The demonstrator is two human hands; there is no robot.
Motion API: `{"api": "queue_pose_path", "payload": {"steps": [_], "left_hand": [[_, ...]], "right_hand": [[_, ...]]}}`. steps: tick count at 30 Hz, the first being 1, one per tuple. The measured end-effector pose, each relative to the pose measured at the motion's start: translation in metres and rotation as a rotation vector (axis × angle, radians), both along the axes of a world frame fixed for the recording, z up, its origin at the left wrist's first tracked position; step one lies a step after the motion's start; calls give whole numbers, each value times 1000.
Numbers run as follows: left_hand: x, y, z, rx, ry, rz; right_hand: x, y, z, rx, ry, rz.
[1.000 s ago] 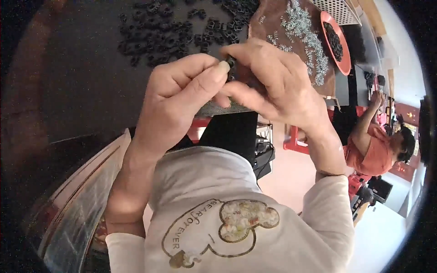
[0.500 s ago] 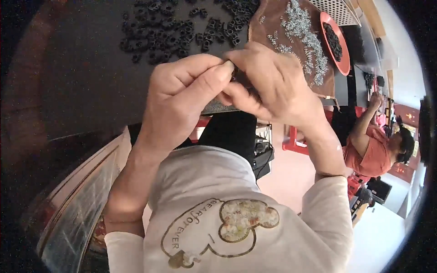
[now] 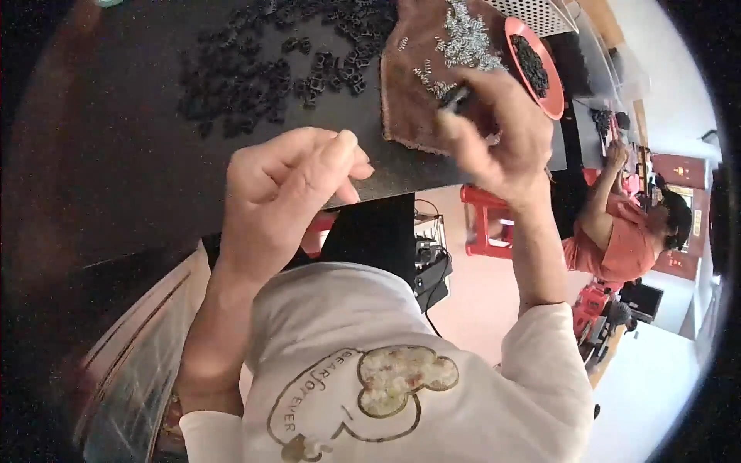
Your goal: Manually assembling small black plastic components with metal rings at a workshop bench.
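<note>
My left hand (image 3: pixel 285 193) hovers above the near edge of the dark table, thumb pressed against its curled fingers. Whatever it may pinch is hidden. Over the brown cloth, my right hand (image 3: pixel 509 139) holds a small black plastic part (image 3: pixel 455 98) between thumb and forefinger; motion smears its fingertips. Beneath and beyond that hand lies a spread of small silvery metal springs (image 3: pixel 469 40) on the cloth (image 3: pixel 401 100). Many loose black plastic parts (image 3: pixel 247 85) are scattered across the table, beyond my left hand.
A pink oval dish (image 3: pixel 552 100) of small black pieces stands right of the springs, near a perforated white tray (image 3: pixel 536 15). A red stool (image 3: pixel 486 224) is below the table edge. On the right, another person in an orange-red shirt (image 3: pixel 617 239) sits with arms raised.
My hands were together at a small dark piece; now they are apart. The right hand has moved right over the cloth with the black part, the left a little left and nearer me.
</note>
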State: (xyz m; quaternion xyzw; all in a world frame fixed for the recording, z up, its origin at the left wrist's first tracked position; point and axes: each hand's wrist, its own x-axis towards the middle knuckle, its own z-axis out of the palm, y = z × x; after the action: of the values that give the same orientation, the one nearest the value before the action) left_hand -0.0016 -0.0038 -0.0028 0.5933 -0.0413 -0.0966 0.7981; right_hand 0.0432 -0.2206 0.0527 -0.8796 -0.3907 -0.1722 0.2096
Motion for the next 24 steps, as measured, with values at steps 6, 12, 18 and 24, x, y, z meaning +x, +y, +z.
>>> {"api": "queue_pose_path", "payload": {"steps": [6,12,18,24], "left_hand": [[1,-2,-6,19,-40,-9],[1,-2,-6,22,-140,67],[-2,3,1,38,-12,-18],[-2,1,2,131,-132,-20]], "right_hand": [[35,-112,-3,299,172,-544],[66,-218,-8,24,386,-746],[60,-163,-4,179,219,-643],[46,-34,7,20,307,-304]]}}
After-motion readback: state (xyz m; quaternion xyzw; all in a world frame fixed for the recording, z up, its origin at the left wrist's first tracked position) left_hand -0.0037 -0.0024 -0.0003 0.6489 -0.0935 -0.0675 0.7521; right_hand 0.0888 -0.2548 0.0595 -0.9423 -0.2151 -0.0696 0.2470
